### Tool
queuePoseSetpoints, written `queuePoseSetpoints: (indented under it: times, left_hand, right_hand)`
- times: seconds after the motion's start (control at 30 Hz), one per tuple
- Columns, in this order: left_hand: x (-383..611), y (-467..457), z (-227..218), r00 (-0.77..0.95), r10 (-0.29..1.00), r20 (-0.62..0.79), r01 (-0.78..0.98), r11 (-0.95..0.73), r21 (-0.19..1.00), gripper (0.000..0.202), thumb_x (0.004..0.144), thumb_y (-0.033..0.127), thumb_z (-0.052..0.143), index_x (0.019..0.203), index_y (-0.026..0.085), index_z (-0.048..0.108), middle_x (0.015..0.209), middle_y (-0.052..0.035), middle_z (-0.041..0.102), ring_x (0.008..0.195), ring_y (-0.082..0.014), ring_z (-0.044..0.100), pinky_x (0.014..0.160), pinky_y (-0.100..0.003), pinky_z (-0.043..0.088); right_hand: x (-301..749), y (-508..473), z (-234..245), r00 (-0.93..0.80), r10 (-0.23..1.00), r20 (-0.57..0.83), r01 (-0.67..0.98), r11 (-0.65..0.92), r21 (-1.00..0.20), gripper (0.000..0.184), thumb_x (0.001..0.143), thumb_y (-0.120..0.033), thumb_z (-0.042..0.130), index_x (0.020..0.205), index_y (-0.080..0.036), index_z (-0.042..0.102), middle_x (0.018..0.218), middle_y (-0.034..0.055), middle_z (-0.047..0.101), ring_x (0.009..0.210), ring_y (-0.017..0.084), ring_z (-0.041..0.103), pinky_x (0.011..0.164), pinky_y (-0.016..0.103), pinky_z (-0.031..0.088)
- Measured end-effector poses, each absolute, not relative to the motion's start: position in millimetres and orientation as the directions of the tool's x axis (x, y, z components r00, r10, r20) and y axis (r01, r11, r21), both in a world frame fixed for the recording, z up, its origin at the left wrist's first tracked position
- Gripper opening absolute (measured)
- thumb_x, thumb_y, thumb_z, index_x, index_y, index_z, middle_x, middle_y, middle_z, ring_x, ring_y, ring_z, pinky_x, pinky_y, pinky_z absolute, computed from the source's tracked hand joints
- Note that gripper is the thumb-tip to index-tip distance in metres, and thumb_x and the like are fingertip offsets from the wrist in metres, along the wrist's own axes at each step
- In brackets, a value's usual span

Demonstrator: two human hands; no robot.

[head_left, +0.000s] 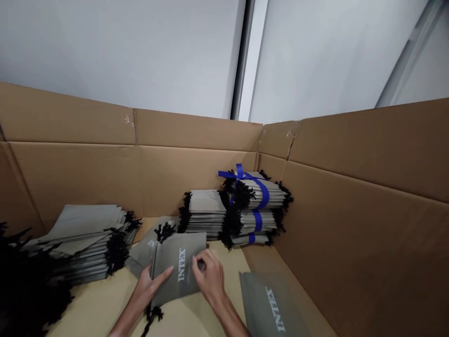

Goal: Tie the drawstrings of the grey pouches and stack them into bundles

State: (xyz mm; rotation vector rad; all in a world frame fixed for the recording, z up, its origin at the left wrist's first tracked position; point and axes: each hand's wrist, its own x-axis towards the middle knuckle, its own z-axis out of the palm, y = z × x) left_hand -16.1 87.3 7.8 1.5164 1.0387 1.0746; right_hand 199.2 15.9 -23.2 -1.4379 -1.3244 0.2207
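A grey drawstring pouch [168, 281] printed with INTEX is held slightly tilted in front of me. My left hand [149, 283] grips its left edge, thumb on the front and fingers behind. At the pouch's right side is my right hand [210, 274], fingers closed in a pinch; a small dark spot shows between them, but I cannot make out what it is. Black cords [153, 314] hang from the pouch's lower left corner, and more bunch at its top. Partly hidden behind it lies another INTEX pouch [142, 250]. A further grey pouch [261, 299] lies flat at the lower right.
Cardboard walls [196, 166] enclose the tan surface [94, 304]. A stack of grey pouches [89, 217] with black cords stands left, beside a dark cord heap [28, 290]. In the back corner are bundles tied with blue ribbon [263, 194] and an untied stack [206, 201].
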Motion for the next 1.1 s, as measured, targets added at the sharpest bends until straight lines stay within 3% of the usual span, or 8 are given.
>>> queuePoseSetpoints:
  times: [0.17, 0.37, 0.57, 0.67, 0.77, 0.87, 0.97, 1.1]
  left_hand:
    - [-16.4, 91.5, 3.5, 0.232, 0.959, 0.164, 0.148, -0.202, 0.968, 0.069, 0.070, 0.068, 0.092, 0.112, 0.015, 0.086, 0.117, -0.0193, 0.091, 0.112, -0.0442, 0.087, 0.099, -0.049, 0.074]
    - [-10.7, 90.6, -7.9, 0.183, 0.944, 0.274, 0.276, -0.317, 0.908, 0.060, 0.075, 0.069, 0.084, 0.106, 0.018, 0.083, 0.112, -0.0176, 0.092, 0.108, -0.0434, 0.088, 0.102, -0.053, 0.072]
    - [-15.6, 88.1, -10.9, 0.101, 0.823, 0.559, 0.530, -0.520, 0.670, 0.072, 0.093, 0.057, 0.077, 0.154, 0.021, 0.065, 0.178, -0.0199, 0.054, 0.156, -0.0452, 0.061, 0.119, -0.062, 0.059]
    - [-14.9, 80.2, -13.9, 0.359, 0.603, 0.713, 0.609, -0.730, 0.311, 0.023, 0.109, 0.039, 0.064, 0.115, 0.027, 0.082, 0.176, -0.0124, 0.059, 0.131, -0.0340, 0.080, 0.103, -0.045, 0.068]
    - [-2.2, 61.6, -19.6, 0.609, 0.441, 0.660, 0.508, -0.855, 0.102, 0.031, 0.106, 0.021, 0.059, 0.079, 0.027, 0.072, 0.162, -0.0045, 0.073, 0.092, -0.0220, 0.088, 0.074, -0.029, 0.067]
    - [13.9, 43.6, -21.4, 0.731, 0.386, 0.563, 0.483, -0.875, -0.027, 0.028, 0.096, 0.009, 0.055, 0.079, 0.025, 0.069, 0.165, -0.0070, 0.069, 0.070, -0.0195, 0.084, 0.060, -0.029, 0.062]
    - [19.3, 38.5, -17.9, 0.694, 0.422, 0.583, 0.502, -0.864, 0.028, 0.029, 0.097, 0.009, 0.052, 0.081, 0.026, 0.069, 0.168, -0.0071, 0.065, 0.062, -0.0178, 0.081, 0.056, -0.029, 0.058]
    - [6.2, 52.1, -11.3, 0.469, 0.588, 0.659, 0.480, -0.796, 0.369, 0.024, 0.097, 0.023, 0.061, 0.075, 0.028, 0.069, 0.152, -0.0022, 0.080, 0.064, -0.0173, 0.080, 0.061, -0.028, 0.057]
  right_hand:
    - [219.3, 30.2, -33.5, 0.473, 0.827, 0.303, 0.205, 0.231, -0.951, 0.093, 0.082, -0.076, 0.087, 0.153, -0.021, 0.063, 0.145, 0.0182, 0.075, 0.124, 0.034, 0.075, 0.107, 0.047, 0.062]
    - [217.4, 27.6, -37.2, 0.228, 0.961, 0.157, -0.119, 0.188, -0.975, 0.088, 0.069, -0.089, 0.091, 0.120, -0.017, 0.085, 0.121, 0.0169, 0.088, 0.114, 0.041, 0.084, 0.101, 0.054, 0.068]
    - [211.3, 33.5, -51.9, 0.370, 0.925, 0.087, -0.146, 0.150, -0.978, 0.093, 0.063, -0.093, 0.091, 0.116, -0.017, 0.084, 0.123, 0.0196, 0.088, 0.119, 0.042, 0.082, 0.107, 0.054, 0.065]
    - [211.1, 37.2, -58.8, 0.392, 0.916, 0.082, -0.141, 0.148, -0.979, 0.092, 0.062, -0.095, 0.090, 0.112, -0.018, 0.085, 0.118, 0.0187, 0.088, 0.114, 0.041, 0.083, 0.103, 0.051, 0.066]
    - [211.7, 38.1, -63.7, 0.424, 0.902, 0.079, -0.126, 0.145, -0.981, 0.090, 0.061, -0.095, 0.090, 0.107, -0.018, 0.085, 0.107, 0.0173, 0.089, 0.107, 0.041, 0.083, 0.097, 0.051, 0.067]
    - [213.1, 37.2, -65.1, 0.450, 0.889, 0.083, -0.117, 0.151, -0.982, 0.088, 0.060, -0.095, 0.091, 0.103, -0.018, 0.084, 0.101, 0.0163, 0.089, 0.106, 0.040, 0.082, 0.094, 0.051, 0.068]
    - [214.2, 37.0, -63.2, 0.435, 0.895, 0.095, -0.127, 0.166, -0.978, 0.088, 0.061, -0.093, 0.092, 0.106, -0.019, 0.085, 0.104, 0.0165, 0.089, 0.107, 0.040, 0.083, 0.094, 0.051, 0.068]
    - [213.9, 37.6, -59.2, 0.409, 0.906, 0.107, -0.138, 0.177, -0.975, 0.088, 0.060, -0.093, 0.092, 0.105, -0.018, 0.085, 0.107, 0.0182, 0.089, 0.107, 0.042, 0.083, 0.097, 0.053, 0.066]
